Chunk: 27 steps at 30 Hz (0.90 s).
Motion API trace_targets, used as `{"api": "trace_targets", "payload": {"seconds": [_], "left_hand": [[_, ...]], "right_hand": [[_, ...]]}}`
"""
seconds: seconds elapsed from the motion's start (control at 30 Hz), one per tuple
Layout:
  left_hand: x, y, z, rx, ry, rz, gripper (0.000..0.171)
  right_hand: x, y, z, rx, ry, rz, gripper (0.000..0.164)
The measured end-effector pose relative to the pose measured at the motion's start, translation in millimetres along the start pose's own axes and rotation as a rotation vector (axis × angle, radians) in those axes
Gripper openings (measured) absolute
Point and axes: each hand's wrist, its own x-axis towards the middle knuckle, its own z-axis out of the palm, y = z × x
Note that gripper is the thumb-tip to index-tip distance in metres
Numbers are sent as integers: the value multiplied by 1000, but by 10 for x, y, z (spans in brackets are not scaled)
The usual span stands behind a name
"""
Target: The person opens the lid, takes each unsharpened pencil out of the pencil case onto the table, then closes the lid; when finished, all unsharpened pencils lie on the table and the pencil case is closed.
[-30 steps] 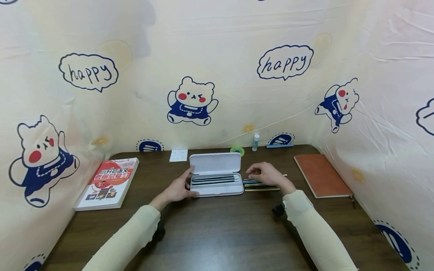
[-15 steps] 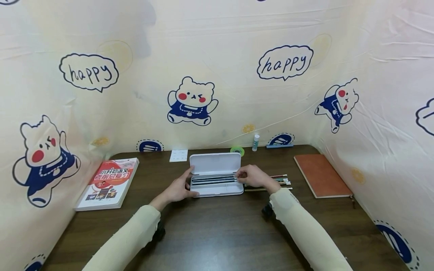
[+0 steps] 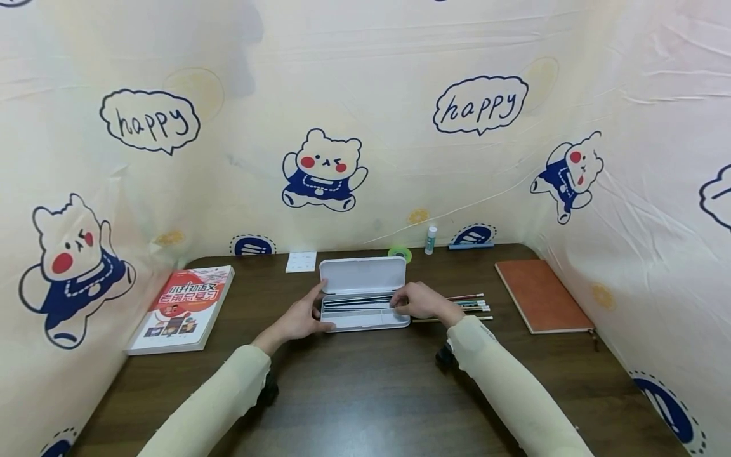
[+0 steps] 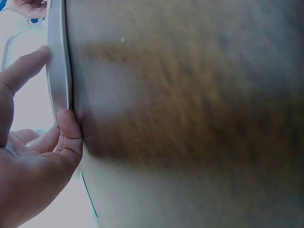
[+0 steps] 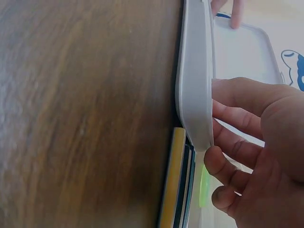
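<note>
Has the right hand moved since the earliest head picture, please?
Yes, the right hand has moved left in the head view, from the loose pencils to over the pencil case.

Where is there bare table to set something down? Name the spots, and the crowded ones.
Widest is the bare table in front of the pencil case, between the sleeves. Another patch lies between the book and left grip. Crowded: around the case's right end, with pencils and the right grip; behind, with tape and glue stick.

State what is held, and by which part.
The left hand holds the pencil case by its left end; whether the right hand holds anything cannot be told.
</note>
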Motion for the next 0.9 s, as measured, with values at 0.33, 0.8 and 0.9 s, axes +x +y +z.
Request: {"api": "trace_targets", "payload": {"seconds": [0.33, 0.8, 0.9], "left_hand": [[2, 4, -10, 5, -1, 10, 112], [1, -18, 0, 7, -6, 5, 112], [3, -23, 1, 1, -5, 5, 112]], "right_hand": [[25, -40, -21, -26, -14, -42, 8], [7, -7, -42, 58, 59, -34, 9], [-22, 27, -77, 89, 80, -42, 8]]}}
